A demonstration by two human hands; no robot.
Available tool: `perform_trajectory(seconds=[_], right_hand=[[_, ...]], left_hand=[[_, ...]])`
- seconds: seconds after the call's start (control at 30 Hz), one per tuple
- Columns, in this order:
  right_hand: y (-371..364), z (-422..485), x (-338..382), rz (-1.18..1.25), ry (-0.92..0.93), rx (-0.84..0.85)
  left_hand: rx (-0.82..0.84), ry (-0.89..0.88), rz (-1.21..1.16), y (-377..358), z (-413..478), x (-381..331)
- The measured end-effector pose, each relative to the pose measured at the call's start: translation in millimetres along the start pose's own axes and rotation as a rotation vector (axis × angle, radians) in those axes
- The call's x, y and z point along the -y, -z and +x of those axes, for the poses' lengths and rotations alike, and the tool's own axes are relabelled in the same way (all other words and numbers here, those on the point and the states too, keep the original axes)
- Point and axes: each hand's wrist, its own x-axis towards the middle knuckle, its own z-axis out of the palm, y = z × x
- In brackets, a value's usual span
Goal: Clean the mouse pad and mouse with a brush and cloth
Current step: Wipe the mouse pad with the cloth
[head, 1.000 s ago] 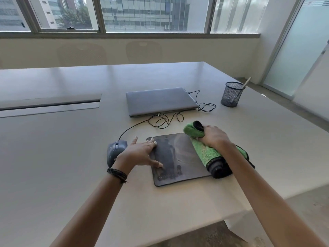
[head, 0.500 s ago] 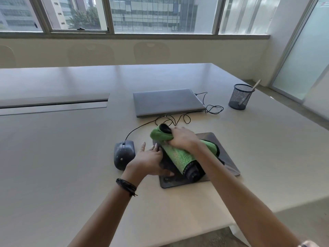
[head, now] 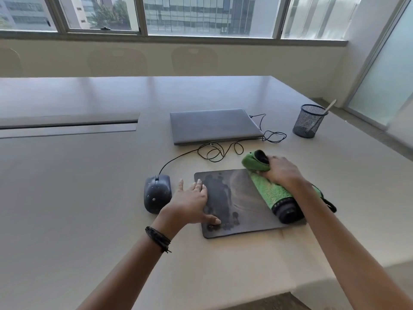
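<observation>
mouse pad [head: 237,193]: dark, matt, smeared with darker damp-looking blotches | cloth [head: 272,193]: green, fuzzy looped pile, black at the rolled end | mouse [head: 156,193]: dark plastic, dull, pale specks | table [head: 89,198]: pale, smooth, soft sheen reflecting window light | laptop [head: 212,126]: grey lid, matt, smooth | pen cup [head: 306,121]: black wire mesh, see-through

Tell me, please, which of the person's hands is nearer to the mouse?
Left. The left hand presses flat on the mouse pad's left edge, just beside the mouse; the right hand grips the rolled green cloth across the pad, on its right side.
</observation>
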Motion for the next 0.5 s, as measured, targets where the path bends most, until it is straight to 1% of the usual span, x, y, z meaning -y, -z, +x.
perform_trajectory(seconds=[0.13, 0.27, 0.37, 0.5], right_hand=[[5, -1, -25, -0.076, -0.075, -0.072], [9, -6, -26, -0.102, -0.089, -0.124], [13, -10, -8, -0.102, -0.011, -0.102], [16, -21, 41, 0.019, 0.220, -0.048]], left_hand=[[-0.018, -0.012, 0.011, -1, -1, 0], [-0.039, -0.015, 0.013, -4, -3, 1], [-0.045, -0.014, 0.015, -4, -3, 0], [-0.037, -0.005, 0.010, -1, -2, -2]])
